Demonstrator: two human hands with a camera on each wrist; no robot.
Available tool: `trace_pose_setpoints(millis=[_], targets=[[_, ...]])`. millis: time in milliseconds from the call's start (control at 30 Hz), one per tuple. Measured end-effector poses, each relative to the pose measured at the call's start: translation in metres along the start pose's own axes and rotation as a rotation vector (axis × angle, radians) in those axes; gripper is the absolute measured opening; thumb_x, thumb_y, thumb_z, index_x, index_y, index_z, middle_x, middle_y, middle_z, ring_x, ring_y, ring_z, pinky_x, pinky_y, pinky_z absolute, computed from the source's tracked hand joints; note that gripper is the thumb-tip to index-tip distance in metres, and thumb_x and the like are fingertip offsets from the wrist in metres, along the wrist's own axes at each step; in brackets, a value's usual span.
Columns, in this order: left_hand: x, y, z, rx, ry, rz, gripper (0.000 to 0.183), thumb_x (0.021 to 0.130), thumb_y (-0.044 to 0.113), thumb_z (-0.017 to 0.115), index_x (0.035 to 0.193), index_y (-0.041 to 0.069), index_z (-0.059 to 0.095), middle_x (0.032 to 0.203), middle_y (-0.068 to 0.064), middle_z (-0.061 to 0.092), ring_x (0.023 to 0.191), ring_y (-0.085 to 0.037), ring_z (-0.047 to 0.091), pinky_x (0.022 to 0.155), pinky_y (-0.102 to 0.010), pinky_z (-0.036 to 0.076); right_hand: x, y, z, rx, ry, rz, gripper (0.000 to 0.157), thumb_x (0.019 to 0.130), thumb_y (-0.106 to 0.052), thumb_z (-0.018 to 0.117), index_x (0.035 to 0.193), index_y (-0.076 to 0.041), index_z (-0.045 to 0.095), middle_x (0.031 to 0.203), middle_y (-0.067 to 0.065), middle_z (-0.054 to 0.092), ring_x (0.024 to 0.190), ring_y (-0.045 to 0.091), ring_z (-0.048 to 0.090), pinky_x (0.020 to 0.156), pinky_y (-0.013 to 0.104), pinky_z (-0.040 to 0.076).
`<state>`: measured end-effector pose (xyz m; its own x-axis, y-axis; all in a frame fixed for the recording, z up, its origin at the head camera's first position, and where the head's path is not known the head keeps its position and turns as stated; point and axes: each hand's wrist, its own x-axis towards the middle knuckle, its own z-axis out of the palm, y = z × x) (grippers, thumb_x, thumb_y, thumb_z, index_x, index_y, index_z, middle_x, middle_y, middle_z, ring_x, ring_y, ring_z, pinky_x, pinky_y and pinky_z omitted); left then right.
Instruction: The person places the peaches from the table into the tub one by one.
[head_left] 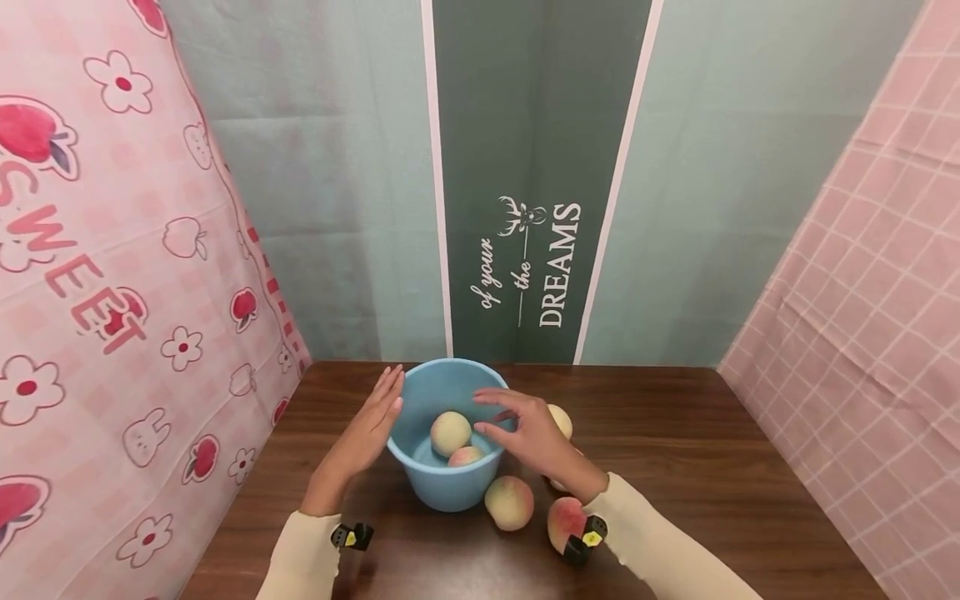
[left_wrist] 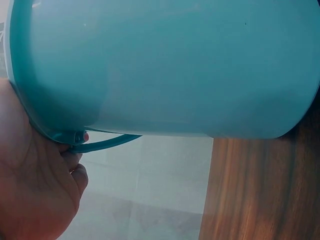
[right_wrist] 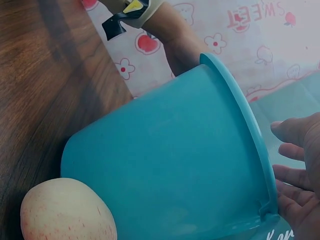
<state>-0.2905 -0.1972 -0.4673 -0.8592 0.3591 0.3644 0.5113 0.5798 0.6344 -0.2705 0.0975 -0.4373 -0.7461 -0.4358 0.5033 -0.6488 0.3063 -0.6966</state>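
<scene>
A light blue bucket stands upright on the wooden table. Inside it lie a pale peach and a pinker peach, partly hidden by the front rim. My left hand rests against the bucket's left rim with its fingers straight; in the left wrist view, the bucket's handle shows by the fingers. Over the right rim, my right hand has its thumb and fingers spread apart, with nothing between them. One peach sits right beside the bucket's base, at the front right.
Near my right wrist lies a redder peach, partly covered by the wrist camera. Behind my right hand a pale peach shows, and another is mostly hidden under the forearm. Cloth hangs at the back and both sides of the table.
</scene>
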Motion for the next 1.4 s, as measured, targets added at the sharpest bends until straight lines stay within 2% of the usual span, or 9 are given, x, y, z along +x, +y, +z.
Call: trace_pose_setpoints(millis=[200,400,600,800,900,1067,1167,1267,1400], targets=[[0.001,0.001,-0.001,-0.004,0.001,-0.012,0.049,0.104,0.021,0.034,0.149,0.007,0.023,0.157,-0.004,0.014,0.144,-0.021,0.002,0.109,-0.057,0.014,-0.001,0.003,-0.005,-0.008,0.027,-0.035,0.036,0.082,-0.018,0.075,0.117,-0.018,0.066,0.122,0.002,0.062,0.106,0.018,0.062,0.074,0.033,0.055],[0.0,0.004,0.0,-0.012,0.001,-0.021,0.049,0.104,0.021,0.035,0.149,0.007,0.024,0.157,0.001,0.013,0.144,-0.02,0.001,0.11,-0.056,0.014,-0.005,0.002,-0.007,-0.029,0.044,-0.016,0.035,0.081,-0.015,0.075,0.115,-0.015,0.067,0.121,0.005,0.062,0.104,0.019,0.062,0.074,0.037,0.055],[0.0,0.004,0.0,-0.01,0.006,-0.018,0.049,0.104,0.021,0.035,0.149,0.005,0.024,0.157,0.001,0.012,0.144,-0.018,0.001,0.11,-0.057,0.013,-0.006,-0.02,-0.016,-0.042,0.06,-0.003,0.034,0.08,-0.006,0.074,0.114,-0.008,0.067,0.121,0.011,0.062,0.095,0.018,0.065,0.073,0.043,0.055],[0.0,0.004,0.001,-0.015,0.01,-0.026,0.048,0.104,0.021,0.035,0.149,0.006,0.024,0.157,0.004,0.012,0.144,-0.019,0.002,0.111,-0.055,0.012,-0.007,-0.032,-0.025,-0.044,0.063,0.023,0.031,0.082,-0.005,0.072,0.113,-0.007,0.067,0.122,0.011,0.061,0.086,0.019,0.067,0.075,0.03,0.055],[0.0,0.004,0.001,-0.011,0.013,-0.03,0.049,0.104,0.023,0.034,0.149,0.007,0.025,0.156,0.005,0.012,0.144,-0.019,0.002,0.111,-0.054,0.013,-0.008,-0.021,-0.026,-0.041,0.082,0.022,0.031,0.082,-0.006,0.072,0.112,-0.009,0.067,0.121,0.011,0.062,0.088,0.02,0.067,0.074,0.026,0.054],[0.0,0.004,0.001,-0.014,0.011,-0.031,0.05,0.104,0.027,0.032,0.149,0.007,0.024,0.156,0.006,0.012,0.144,-0.016,0.001,0.111,-0.054,0.012,-0.013,0.013,-0.029,-0.036,0.118,0.016,0.032,0.082,-0.013,0.074,0.113,-0.016,0.067,0.121,0.007,0.062,0.09,0.015,0.068,0.072,0.028,0.055],[0.0,0.004,0.001,-0.016,0.01,-0.033,0.05,0.104,0.027,0.033,0.149,0.008,0.024,0.156,0.006,0.011,0.144,-0.015,0.001,0.111,-0.054,0.012,-0.016,0.019,-0.032,-0.028,0.124,0.017,0.032,0.083,-0.016,0.074,0.114,-0.012,0.067,0.122,0.003,0.062,0.089,0.016,0.068,0.072,0.029,0.055],[0.001,0.004,0.001,-0.014,0.009,-0.036,0.051,0.104,0.031,0.031,0.149,0.008,0.024,0.156,0.006,0.011,0.144,-0.014,0.0,0.111,-0.054,0.012,-0.018,0.021,-0.036,-0.03,0.115,0.029,0.034,0.084,-0.018,0.073,0.115,-0.008,0.066,0.123,-0.001,0.061,0.094,0.017,0.067,0.074,0.031,0.055],[0.0,0.005,0.001,-0.011,0.011,-0.037,0.054,0.104,0.037,0.029,0.149,0.008,0.024,0.157,0.004,0.012,0.144,-0.016,0.001,0.111,-0.055,0.013,-0.02,0.022,-0.042,-0.074,0.102,0.054,0.034,0.084,-0.02,0.072,0.117,-0.014,0.066,0.125,0.0,0.06,0.099,0.014,0.064,0.076,0.036,0.055]])
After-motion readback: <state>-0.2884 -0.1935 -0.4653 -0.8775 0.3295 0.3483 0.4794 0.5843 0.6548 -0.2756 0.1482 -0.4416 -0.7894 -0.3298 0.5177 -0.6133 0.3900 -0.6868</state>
